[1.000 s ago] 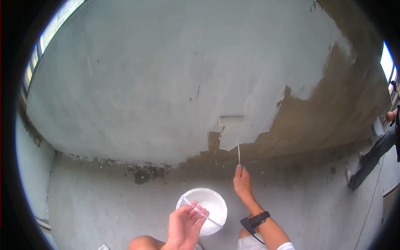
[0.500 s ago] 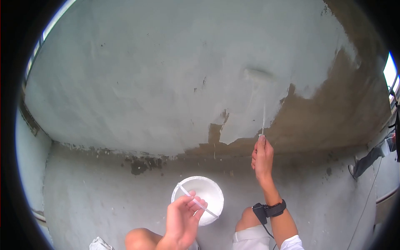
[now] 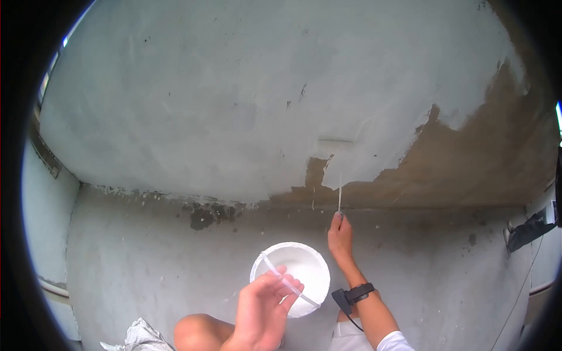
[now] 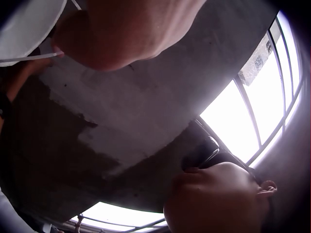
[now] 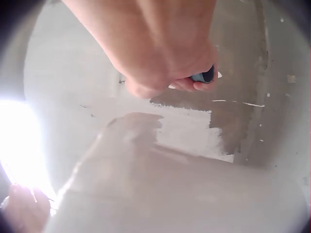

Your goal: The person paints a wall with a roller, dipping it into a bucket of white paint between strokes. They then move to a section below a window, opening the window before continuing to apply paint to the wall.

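In the head view my right hand [image 3: 340,237] grips the handle of a paint roller, its thin white rod [image 3: 340,199] pointing up to the pale roller head [image 3: 335,142] at the wall [image 3: 234,117]. The right wrist view has that hand [image 5: 165,48] curled round a dark handle end [image 5: 206,75]. My left hand [image 3: 261,307] holds the white strap handle [image 3: 273,269] of a white bucket [image 3: 316,272] across its curled fingers. The left wrist view shows the hand [image 4: 131,34] beside the bucket [image 4: 29,31]; its fingertips are mostly hidden there.
Brown uncoated wall [image 3: 462,152] lies right of the grey-white coat, with a small brown patch [image 3: 315,171] left of the roller. Crumpled white material [image 3: 140,337] is on the floor [image 3: 140,263]. Another person's dark-clothed leg [image 3: 530,231] is at far right.
The roller swept up and right, then came back down and left with my right hand. My left hand keeps holding the bucket's strap. The person at far right is less in view.
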A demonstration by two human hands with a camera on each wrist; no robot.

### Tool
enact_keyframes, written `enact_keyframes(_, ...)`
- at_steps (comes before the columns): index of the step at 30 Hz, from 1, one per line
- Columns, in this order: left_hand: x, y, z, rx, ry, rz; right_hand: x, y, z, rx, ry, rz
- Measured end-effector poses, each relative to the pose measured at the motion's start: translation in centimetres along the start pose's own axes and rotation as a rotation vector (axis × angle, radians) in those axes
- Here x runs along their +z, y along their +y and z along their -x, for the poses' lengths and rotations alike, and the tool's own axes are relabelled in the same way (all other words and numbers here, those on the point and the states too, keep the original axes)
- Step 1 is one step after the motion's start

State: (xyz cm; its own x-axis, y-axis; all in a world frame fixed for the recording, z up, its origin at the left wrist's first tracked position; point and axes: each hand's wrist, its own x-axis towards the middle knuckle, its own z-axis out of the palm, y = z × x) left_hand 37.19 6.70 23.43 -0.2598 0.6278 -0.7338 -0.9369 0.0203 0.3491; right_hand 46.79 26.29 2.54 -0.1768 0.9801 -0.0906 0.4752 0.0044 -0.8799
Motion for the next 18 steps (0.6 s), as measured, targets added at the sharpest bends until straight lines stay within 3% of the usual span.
enact_keyframes(7,-0.2,-0.3,0.6,0.034,-0.011,-0.029,1.6,7.3,1.7,0.157,0.033,0.160)
enact_keyframes(12,0.4,-0.3,0.8,0.055,-0.031,-0.012,-0.9,4.2,2.3,0.192,0.067,0.051)
enact_keyframes(18,0.1,-0.5,0.6,0.034,-0.065,0.003,-5.2,-2.4,0.9,-0.052,0.160,-0.022)
